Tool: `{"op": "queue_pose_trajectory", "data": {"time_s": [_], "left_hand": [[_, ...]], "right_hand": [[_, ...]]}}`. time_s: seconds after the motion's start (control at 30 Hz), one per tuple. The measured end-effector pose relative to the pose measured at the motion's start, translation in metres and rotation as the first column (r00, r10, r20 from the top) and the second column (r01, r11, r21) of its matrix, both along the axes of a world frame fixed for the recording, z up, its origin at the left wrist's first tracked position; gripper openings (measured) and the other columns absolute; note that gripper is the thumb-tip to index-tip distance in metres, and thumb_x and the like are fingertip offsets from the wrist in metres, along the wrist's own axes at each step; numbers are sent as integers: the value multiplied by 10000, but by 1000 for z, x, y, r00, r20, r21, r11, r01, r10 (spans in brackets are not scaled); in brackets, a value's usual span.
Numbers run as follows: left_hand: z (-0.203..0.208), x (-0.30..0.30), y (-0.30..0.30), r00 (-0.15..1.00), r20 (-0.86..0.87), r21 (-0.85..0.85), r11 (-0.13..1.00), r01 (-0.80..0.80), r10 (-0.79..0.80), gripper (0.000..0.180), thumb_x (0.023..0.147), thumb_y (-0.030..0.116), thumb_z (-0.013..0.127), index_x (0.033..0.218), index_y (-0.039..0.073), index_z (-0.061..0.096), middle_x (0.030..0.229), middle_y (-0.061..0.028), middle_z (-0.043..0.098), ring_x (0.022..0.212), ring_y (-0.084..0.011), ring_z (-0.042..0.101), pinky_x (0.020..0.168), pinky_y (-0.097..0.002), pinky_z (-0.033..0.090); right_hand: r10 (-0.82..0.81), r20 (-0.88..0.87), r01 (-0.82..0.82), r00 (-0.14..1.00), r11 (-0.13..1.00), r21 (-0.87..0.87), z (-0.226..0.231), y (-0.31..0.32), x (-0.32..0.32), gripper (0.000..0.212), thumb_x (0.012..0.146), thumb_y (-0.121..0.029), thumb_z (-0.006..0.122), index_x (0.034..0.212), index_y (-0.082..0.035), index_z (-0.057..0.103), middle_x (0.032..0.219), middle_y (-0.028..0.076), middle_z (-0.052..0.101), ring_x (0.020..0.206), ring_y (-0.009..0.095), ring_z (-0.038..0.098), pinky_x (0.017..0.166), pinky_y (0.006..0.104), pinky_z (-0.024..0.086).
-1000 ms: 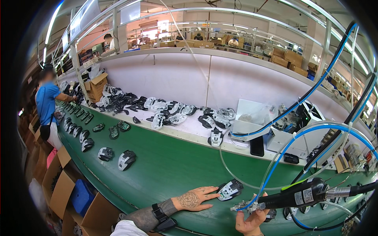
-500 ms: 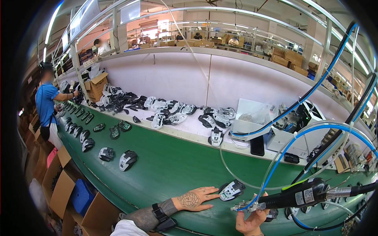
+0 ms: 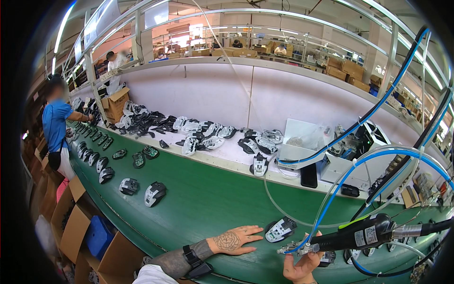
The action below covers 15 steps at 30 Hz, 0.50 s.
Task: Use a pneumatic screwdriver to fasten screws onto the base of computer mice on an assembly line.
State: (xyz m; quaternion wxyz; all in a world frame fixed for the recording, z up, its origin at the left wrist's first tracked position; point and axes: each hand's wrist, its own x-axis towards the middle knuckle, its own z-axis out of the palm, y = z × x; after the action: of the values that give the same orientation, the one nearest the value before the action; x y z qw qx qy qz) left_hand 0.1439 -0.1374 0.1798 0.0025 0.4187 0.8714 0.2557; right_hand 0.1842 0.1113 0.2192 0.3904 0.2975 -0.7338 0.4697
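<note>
My left hand [image 3: 236, 239] lies flat on the green conveyor belt [image 3: 213, 203], its fingers stretched toward a grey-and-black computer mouse shell [image 3: 282, 229] with a small gap between. In my right hand [image 3: 301, 266] is a black power screwdriver [image 3: 352, 236], held level with its nose end pointing left. Blue and clear air tubes run from the metal fitting at its nose. The screwdriver's nose is just below the mouse shell. Another mouse shell [image 3: 327, 258] is partly hidden behind my right hand and the tool.
More mouse shells [image 3: 155, 194] and green circuit boards [image 3: 138, 159] lie along the belt to the left. Loose shells [image 3: 191, 144] pile on the back ledge, beside a white box [image 3: 295, 142] and a black phone [image 3: 309, 175]. A co-worker in blue [image 3: 56, 118] stands far left, near open cartons [image 3: 75, 232].
The mouse shells on the belt have shifted slightly right, widening the gap from my left fingers. My hands stay put. The co-worker's arm has lowered toward the belt.
</note>
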Motion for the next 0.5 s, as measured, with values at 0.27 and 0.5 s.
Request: {"op": "queue_pose_trajectory", "data": {"time_s": [0.27,0.5], "left_hand": [[1,2,0,1000,-1,3,1000,5,-5,439,889,325,526,1246,72,483,1384,-153,375,1284,-315,352,1051,-399,320],[3,2,-1,1000,-4,7,1000,12,-12,435,893,323,523,1245,69,484,1385,-148,375,1285,-309,352,1049,-397,323]], "right_hand": [[32,5,-32,999,999,-3,-8,2,1,600,689,-44,618,1177,-146,285,1324,336,236,1100,399,474,893,445,441],[32,2,-32,999,999,-13,-7,1,2,593,689,-45,620,1172,-143,290,1327,331,236,1101,398,474,897,446,440]]}}
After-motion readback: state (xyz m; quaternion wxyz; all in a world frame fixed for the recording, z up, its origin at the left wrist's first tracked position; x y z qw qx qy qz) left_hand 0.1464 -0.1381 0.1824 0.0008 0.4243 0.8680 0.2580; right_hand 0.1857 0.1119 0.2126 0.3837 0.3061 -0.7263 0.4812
